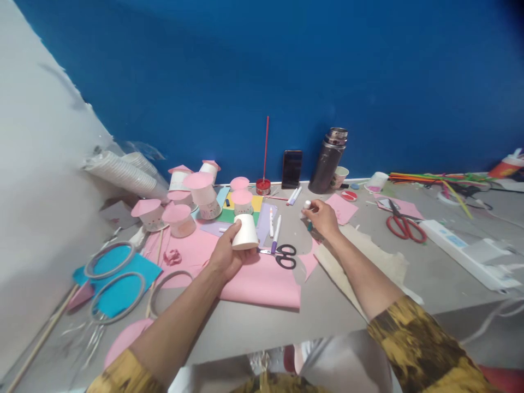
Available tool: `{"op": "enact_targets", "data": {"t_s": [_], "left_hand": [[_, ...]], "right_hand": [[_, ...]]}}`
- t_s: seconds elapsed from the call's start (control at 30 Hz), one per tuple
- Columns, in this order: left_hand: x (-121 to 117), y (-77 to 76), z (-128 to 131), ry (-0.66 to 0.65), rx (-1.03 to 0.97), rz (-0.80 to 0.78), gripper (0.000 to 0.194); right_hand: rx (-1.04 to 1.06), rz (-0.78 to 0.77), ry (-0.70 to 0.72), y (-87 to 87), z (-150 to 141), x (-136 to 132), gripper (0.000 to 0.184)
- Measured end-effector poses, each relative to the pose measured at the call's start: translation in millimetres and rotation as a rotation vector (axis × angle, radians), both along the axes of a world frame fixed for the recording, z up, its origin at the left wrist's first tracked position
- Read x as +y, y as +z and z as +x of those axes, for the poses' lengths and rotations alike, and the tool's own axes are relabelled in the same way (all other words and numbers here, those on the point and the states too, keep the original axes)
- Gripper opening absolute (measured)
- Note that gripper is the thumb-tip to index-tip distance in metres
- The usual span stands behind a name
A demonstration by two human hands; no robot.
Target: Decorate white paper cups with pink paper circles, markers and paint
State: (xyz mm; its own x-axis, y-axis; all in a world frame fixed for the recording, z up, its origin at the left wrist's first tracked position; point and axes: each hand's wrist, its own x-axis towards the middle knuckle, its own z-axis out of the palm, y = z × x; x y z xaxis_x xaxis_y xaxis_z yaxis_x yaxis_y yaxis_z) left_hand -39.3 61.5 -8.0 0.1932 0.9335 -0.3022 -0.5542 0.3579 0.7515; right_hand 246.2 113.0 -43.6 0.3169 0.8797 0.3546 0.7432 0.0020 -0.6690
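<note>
A plain white paper cup (245, 232) is upside down in my left hand (227, 254), with my fingers wrapped round its side. My right hand (323, 218) pinches a small white-ended object (307, 205) over the table; a bit of teal shows below the fingers, and its kind is unclear. Between my hands lie black-handled scissors (285, 256), a purple-tipped marker (277, 234) and a white pen (271, 222). Beneath my left hand is a rolled pink paper sheet (262, 284). Pink-topped paper cups (199, 188) stand behind, some stacked.
Stacked white cups (123, 172) lean at left near grey rings (118, 297) on blue paper (141, 267). A dark flask (327, 161) and phone (292, 169) stand by the wall. At right are red scissors (405, 225) and a white power strip (462, 254).
</note>
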Motion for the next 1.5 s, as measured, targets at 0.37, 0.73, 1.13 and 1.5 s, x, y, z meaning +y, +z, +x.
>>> {"op": "enact_targets", "data": {"t_s": [0.37, 0.73, 1.13, 1.5], "left_hand": [[-2.2, 4.3, 1.9, 0.042, 0.006, -0.026, 0.022], [-1.4, 1.7, 1.1, 0.035, 0.004, -0.016, 0.021], [3.1, -0.7, -2.2, 0.023, -0.030, -0.058, 0.029], [4.1, 2.4, -11.7, 0.116, -0.240, -0.038, 0.031]], "right_hand": [[0.032, -0.032, 0.015, 0.7, 1.8, -0.7, 0.020], [-0.003, 0.003, -0.034, 6.8, 2.1, -4.6, 0.045], [-0.879, 0.044, 0.640, 35.7, -79.8, -4.9, 0.018], [-0.987, 0.235, 0.807, 63.3, -86.9, 14.5, 0.020]]}}
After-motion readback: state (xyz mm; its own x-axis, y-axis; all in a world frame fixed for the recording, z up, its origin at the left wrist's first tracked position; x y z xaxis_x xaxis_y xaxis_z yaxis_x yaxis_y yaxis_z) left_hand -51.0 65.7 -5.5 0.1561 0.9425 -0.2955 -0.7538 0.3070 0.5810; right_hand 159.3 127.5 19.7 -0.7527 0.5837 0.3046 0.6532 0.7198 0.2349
